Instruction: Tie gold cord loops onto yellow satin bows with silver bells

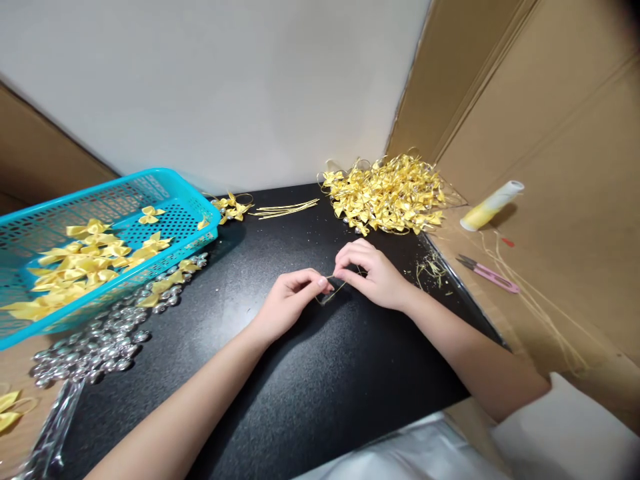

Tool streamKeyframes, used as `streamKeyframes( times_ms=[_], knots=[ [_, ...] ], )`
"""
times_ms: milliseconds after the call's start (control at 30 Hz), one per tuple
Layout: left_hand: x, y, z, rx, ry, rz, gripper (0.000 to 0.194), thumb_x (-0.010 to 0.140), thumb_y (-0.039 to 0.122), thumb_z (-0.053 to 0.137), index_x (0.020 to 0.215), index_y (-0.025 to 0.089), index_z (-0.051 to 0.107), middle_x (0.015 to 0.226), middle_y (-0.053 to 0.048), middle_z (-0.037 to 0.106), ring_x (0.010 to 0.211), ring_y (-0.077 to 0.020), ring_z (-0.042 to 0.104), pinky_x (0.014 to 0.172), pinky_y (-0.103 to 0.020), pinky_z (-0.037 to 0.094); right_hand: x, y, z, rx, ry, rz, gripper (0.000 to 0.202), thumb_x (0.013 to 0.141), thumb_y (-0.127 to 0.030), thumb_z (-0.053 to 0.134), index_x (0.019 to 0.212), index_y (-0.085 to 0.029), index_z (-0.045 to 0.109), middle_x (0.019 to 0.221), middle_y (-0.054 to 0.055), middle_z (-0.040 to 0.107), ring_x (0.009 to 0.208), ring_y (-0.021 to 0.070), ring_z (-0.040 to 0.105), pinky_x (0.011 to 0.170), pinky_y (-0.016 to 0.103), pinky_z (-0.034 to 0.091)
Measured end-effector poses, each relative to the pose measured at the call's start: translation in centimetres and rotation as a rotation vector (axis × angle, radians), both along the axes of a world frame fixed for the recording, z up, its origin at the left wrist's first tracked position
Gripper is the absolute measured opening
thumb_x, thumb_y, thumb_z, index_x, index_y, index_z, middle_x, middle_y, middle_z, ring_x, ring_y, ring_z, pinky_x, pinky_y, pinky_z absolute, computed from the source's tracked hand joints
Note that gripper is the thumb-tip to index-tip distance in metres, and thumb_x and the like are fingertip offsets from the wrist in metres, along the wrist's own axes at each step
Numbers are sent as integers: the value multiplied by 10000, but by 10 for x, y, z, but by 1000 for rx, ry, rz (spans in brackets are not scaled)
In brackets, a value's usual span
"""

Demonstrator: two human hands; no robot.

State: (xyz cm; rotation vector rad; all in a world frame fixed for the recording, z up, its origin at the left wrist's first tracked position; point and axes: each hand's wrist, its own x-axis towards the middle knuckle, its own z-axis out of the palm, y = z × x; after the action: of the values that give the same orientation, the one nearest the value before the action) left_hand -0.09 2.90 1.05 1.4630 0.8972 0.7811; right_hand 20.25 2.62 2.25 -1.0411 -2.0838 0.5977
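Over the middle of a black tabletop (pixel 260 387), both hands pinch one thin gold cord (pixel 336 293), which bends into a small loop below the fingertips. My left hand (pixel 295 297) is closed, thumb pressed against the fingers at one part of the cord. Close beside it, my right hand (pixel 367 273) is closed on another part, its fingers curled. Any knot between the fingertips is too small to make out. Beyond the hands lie several cut gold cords (pixel 285 209), side by side.
A blue basket (pixel 165 180) holds yellow ribbon bows (pixel 93 263); silver bells (pixel 107 340) lie along its near side. Finished-looking bows with cords form a heap (pixel 387 193) at the back right. Pink-handled snips (pixel 493 277), a thread spool (pixel 493 205) and cord scraps (pixel 433 268) are right.
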Motion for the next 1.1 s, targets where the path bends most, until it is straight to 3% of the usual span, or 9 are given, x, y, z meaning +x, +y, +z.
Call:
streamKeyframes(
  times_ms=[100, 200, 333, 500, 700, 800, 933, 1100],
  knots=[
    [1, 0, -10, -188, -156, 162, 363, 760, 516, 713, 768, 156, 764, 691, -18, 628, 578, -93, 431, 552, -233, 342, -6, -2, -6, 32, -36, -51, 155, 925, -227, 592, 773, -205, 613, 873, 31, 676, 877, 192, 555, 832, 360, 391],
    [2, -1, -14, -233, -175, 228, 382, 713, 508, 758, 810, 140, 788, 654, -2, 589, 543, -75, 363, 525, -233, 307, -10, -6, -7, 102, -97, -69, 144, 930, -235, 578, 792, -214, 614, 887, 26, 685, 901, 199, 547, 841, 371, 360],
    [2, -3, -11, -103, -71, 241, 257, 755, 424, 746, 780, 174, 801, 719, -22, 654, 598, -101, 460, 578, -248, 370, -11, -9, -4, 202, -181, -59, 140, 942, -235, 552, 817, -212, 610, 923, 29, 692, 930, 206, 537, 860, 383, 327],
    [3, -8, -7, 88, 76, 155, 164, 778, 336, 721, 723, 203, 797, 710, -33, 678, 669, -145, 573, 649, -265, 433, -11, -9, -3, 248, -248, -43, 151, 955, -220, 536, 824, -188, 604, 935, 48, 685, 915, 212, 522, 841, 391, 314],
    [3, -9, -8, 132, 66, 160, 178, 777, 326, 715, 677, 184, 754, 675, -17, 638, 602, -118, 516, 574, -245, 387, -7, -5, -8, 47, -66, -56, 32, 915, -246, 606, 919, -215, 613, 996, 44, 671, 971, 217, 536, 880, 382, 372],
    [2, -8, -10, 104, 32, 174, 184, 778, 335, 716, 677, 184, 744, 684, -12, 628, 608, -115, 503, 578, -242, 379, -4, -2, -11, -68, 39, -7, 165, 852, -256, 690, 994, -216, 616, 1041, 52, 658, 1002, 221, 541, 906, 381, 410],
    [1, -8, -11, 93, -1, 155, 173, 775, 339, 717, 699, 186, 745, 716, -19, 645, 648, -127, 532, 617, -248, 405, -6, -1, -13, -136, 66, 98, 84, 860, -209, 685, 914, -205, 621, 1004, 43, 655, 985, 196, 556, 924, 366, 412],
    [1, -8, -10, 101, 3, 159, 186, 772, 339, 710, 679, 179, 732, 710, -22, 650, 653, -131, 539, 621, -249, 415, -10, -3, -12, -128, 94, 87, 97, 853, -190, 694, 819, -201, 604, 937, 28, 660, 937, 182, 562, 897, 352, 416]
  ],
)
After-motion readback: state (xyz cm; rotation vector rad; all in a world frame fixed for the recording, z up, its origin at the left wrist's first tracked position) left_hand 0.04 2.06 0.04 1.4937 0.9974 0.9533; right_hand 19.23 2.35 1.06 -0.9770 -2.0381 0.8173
